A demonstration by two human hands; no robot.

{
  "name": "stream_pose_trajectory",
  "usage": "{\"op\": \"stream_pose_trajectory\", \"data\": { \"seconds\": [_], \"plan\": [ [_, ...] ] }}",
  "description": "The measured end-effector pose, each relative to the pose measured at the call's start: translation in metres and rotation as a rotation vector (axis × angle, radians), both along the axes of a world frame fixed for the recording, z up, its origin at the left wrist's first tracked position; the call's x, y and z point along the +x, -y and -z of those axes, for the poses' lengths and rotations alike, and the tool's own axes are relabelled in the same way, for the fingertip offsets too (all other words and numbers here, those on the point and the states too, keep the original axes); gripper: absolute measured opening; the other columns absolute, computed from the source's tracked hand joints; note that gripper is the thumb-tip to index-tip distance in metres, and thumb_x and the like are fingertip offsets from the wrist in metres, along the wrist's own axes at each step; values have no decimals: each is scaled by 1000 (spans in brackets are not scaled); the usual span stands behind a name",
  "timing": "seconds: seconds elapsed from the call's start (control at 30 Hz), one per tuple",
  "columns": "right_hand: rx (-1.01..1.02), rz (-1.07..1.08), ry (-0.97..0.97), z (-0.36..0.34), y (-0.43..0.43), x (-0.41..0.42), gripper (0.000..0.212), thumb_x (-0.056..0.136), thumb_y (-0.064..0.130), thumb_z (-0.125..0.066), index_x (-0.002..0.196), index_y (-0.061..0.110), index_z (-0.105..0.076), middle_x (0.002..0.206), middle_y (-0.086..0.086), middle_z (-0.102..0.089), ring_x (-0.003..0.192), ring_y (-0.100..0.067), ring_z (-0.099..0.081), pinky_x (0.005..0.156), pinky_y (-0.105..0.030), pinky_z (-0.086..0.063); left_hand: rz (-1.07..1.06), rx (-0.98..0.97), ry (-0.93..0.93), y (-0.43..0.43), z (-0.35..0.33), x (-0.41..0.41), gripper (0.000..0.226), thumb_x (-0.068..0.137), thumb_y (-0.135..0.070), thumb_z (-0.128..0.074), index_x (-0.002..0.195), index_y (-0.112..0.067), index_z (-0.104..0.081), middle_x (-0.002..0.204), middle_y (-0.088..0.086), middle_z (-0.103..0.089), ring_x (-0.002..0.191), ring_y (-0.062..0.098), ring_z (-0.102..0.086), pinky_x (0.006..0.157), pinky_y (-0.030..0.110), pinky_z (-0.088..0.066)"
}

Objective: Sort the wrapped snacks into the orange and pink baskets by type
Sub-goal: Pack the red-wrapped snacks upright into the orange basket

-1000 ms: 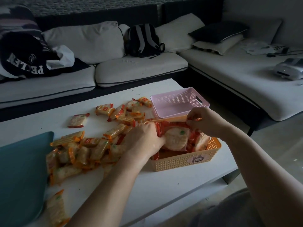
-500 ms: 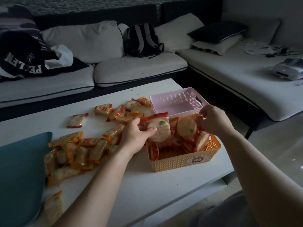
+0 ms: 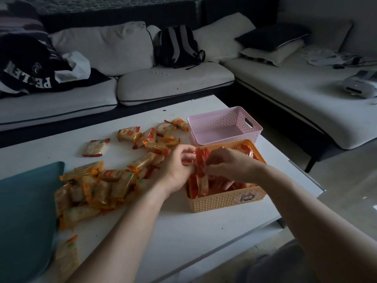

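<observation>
Here red packet (image 3: 201, 163) pinched between left hand (image 3: 177, 169), right hand (image 3: 228, 163).

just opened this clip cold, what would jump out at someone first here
Both hands, left and right, meet over the orange basket at the table's near right, pinching red-wrapped snacks upright among others already inside. Just behind it the pink basket sits empty. To the left, a loose heap of orange-wrapped snacks sprawls across the white table.

White table (image 3: 200, 237) — snacks (image 3: 98, 186), baskets (image 3: 224, 200)
</observation>
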State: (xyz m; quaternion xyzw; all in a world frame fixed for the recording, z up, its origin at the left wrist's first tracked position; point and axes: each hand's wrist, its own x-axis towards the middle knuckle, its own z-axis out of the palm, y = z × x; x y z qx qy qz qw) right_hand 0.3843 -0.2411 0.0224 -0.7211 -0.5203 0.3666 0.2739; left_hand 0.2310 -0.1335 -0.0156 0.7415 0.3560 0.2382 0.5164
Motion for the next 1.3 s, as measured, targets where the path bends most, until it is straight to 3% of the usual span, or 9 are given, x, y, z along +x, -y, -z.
{"op": "stream_pose_trajectory", "data": {
  "seconds": [0.2, 0.33, 0.47, 0.57, 0.7, 0.8, 0.9, 1.07, 1.3],
  "plan": [
    [-51, -9, 203, 21, -12, -20, 12, 92, 29, -64, 81, 23, -66, 80, -3, -75, 71, -17, -75, 68, -31, -63, 61, 75, -7, 9, -2, -6, 50, 89, 17, -47, 117, -19, -67, 107, -2, -70, 90, -3, -69, 78, 17, -56],
    [-157, -137, 187, 22, -11, -16, 15, 96, 29, -61, 87, 22, -69, 82, 5, -75, 77, -12, -74, 77, -26, -61, 83, 4, -57, 9, -5, -10, 28, 91, -26, -65, 115, -18, -76, 110, -7, -74, 103, 2, -66, 88, 14, -49],
    [-67, -9, 421, 15, -13, 10, 18, 96, 22, -58, 97, 20, -76, 87, 6, -73, 83, -15, -71, 75, -25, -57, 113, 311, -326, 15, 0, -10, 39, 89, -29, -76, 127, -23, -68, 117, -8, -71, 100, 3, -62, 75, 9, -45],
    [64, 338, 673, 19, -17, 42, 28, 90, 20, -57, 115, 25, -69, 112, -2, -70, 100, -26, -66, 83, -39, -56, 74, 511, -444, 18, 1, -6, 35, 94, -36, -69, 127, -28, -63, 114, -5, -71, 101, 13, -66, 78, 24, -53],
    [-215, 213, 856, 34, -20, 51, 32, 88, 34, -63, 119, 26, -61, 119, -1, -65, 115, -26, -57, 92, -44, -42, 96, 681, -599, 21, 14, 4, 35, 95, -30, -64, 129, -25, -60, 115, 4, -68, 110, 27, -62, 89, 42, -55],
    [-119, 234, 935, 36, -24, 48, 40, 84, 27, -66, 123, 25, -57, 111, -2, -67, 106, -27, -60, 91, -42, -42, 57, 742, -619, 21, 24, 12, 43, 88, -27, -74, 125, -21, -53, 124, 4, -56, 120, 31, -52, 95, 46, -51],
    [68, 281, 768, 19, -24, 49, 30, 91, 26, -63, 119, 20, -58, 104, -2, -65, 92, -25, -63, 80, -42, -56, 25, 806, -660, 22, 25, 9, 57, 86, -43, -75, 132, -22, -47, 136, 3, -49, 129, 29, -46, 101, 40, -48],
    [185, 192, 310, -18, -3, 40, 44, 76, 7, -78, 114, 19, -61, 103, 6, -67, 91, -14, -66, 78, -32, -59, -8, 694, -651, 13, 27, 1, 54, 87, -59, -68, 127, -28, -48, 135, 0, -49, 126, 22, -48, 97, 38, -52],
    [-64, -87, 608, 12, -12, 16, 11, 83, 15, -70, 88, 23, -75, 82, 11, -68, 68, -4, -60, 57, -19, -52, 11, 593, -431, 9, 27, -7, 35, 90, -48, -69, 116, -29, -56, 118, -5, -55, 114, 19, -50, 90, 37, -51]
  ]
}}
